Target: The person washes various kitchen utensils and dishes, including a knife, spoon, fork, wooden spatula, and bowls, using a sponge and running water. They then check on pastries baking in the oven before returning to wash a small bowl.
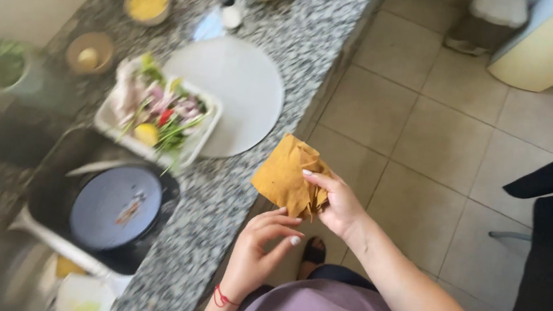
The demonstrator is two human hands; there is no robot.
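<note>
Your granite counter (290,24) holds a round white board (242,91) and a tray of chopped vegetables (159,115), within easy reach. Beyond its edge, your right hand (339,206) pinches a crumpled mustard cloth (286,175), fingers clamped; your left hand (260,249) hovers just beneath, fingers loosely curled, empty.
</note>
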